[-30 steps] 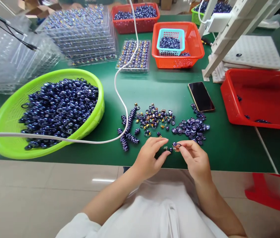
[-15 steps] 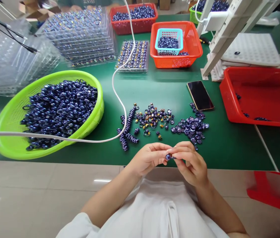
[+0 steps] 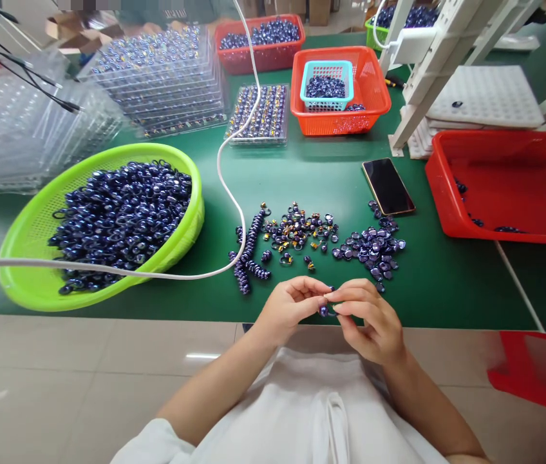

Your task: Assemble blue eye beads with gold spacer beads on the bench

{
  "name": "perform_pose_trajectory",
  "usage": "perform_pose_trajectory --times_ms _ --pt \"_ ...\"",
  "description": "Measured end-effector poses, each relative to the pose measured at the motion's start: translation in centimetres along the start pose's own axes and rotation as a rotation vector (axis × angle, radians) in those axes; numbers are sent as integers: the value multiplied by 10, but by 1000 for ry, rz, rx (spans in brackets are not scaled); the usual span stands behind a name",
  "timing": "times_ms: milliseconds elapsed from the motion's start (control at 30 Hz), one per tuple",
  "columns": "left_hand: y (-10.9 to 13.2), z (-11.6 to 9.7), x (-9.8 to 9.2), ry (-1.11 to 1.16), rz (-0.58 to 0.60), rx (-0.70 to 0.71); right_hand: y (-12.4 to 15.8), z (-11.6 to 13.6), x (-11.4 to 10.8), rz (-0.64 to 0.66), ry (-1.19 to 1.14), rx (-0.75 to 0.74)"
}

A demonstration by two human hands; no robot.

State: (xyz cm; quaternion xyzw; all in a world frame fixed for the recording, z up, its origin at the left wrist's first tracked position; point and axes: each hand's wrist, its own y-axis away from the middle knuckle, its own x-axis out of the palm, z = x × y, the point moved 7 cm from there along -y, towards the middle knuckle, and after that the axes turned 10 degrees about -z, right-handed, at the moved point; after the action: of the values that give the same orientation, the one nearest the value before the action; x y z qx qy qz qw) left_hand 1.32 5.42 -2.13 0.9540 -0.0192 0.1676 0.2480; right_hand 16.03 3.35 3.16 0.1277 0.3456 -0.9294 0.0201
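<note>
Between my fingertips, at the front edge of the table, is a small shiny dark blue ring-like piece (image 3: 324,310) with a rounded bead-like end. My left hand (image 3: 287,309) pinches it from the left. From the right, my right hand (image 3: 374,319) grips it with bent fingers; part of the piece is hidden. Just beyond my hands lie a pile of flat dark blue pieces (image 3: 374,248), a scatter of blue-and-gold ringed pieces (image 3: 297,227), and rows of stacked dark blue rings (image 3: 252,238).
A lime green basket (image 3: 197,193) full of dark blue rings stands left. A white cable (image 3: 227,183) crosses the table. A phone (image 3: 389,185) lies right, near a red bin (image 3: 505,225). Behind are a filled clear tray (image 3: 259,115), stacked trays (image 3: 157,84) and an orange basket (image 3: 340,122).
The piece has shifted slightly left and down in my fingers, and a gap shows between its bead-like end and my right fingertips. The camera view has tilted a little.
</note>
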Motion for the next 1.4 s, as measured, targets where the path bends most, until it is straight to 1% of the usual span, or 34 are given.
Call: perform_pose_trajectory --times_ms 100,167,300,333,400,467,567,667,767,900,1000,1100,1200,1233,1267,1333,1400 --pt "3 -11 -3 -81 -48 147 2 1 -3 -7 -12 22" --pt "7 -22 -4 -133 -63 291 4 -1 -5 -25 -9 64" --pt "21 -39 4 -341 -46 617 4 -8 -9 -76 11 185" --pt "24 -40 7 -384 -37 672 3 -8 -8 -71 16 197" --pt "29 -42 11 -423 -26 740 -1 -6 -5 -55 27 184" --pt "31 -43 12 -418 -39 763 -4 -4 -1 -52 48 160" --pt "30 -41 10 -410 -65 748 -7 -3 3 -65 89 165" --pt "28 -36 7 -406 -71 732 -6 -6 7 -19 110 218" --pt "27 -34 6 -388 -48 757 -3 -10 8 35 97 316" --pt "33 -38 11 -378 39 861 0 -15 4 61 -39 460" --pt "37 -41 13 -398 69 906 2 -18 7 126 -170 537" --pt "40 -42 13 -445 94 917 3 -20 13 185 -272 571" --pt "44 -44 7 -574 126 949 4 -20 16 218 -275 569" --pt "45 -47 3 -647 114 976 5 -20 16 228 -254 566" --pt "45 -52 -4 -737 78 1013 5 -20 15 232 -227 563" --pt "43 -63 -19 -958 -56 1095 6 -21 12 226 -174 557" --pt "37 -71 -34 -1188 -177 1116 5 -21 10 212 -141 550"
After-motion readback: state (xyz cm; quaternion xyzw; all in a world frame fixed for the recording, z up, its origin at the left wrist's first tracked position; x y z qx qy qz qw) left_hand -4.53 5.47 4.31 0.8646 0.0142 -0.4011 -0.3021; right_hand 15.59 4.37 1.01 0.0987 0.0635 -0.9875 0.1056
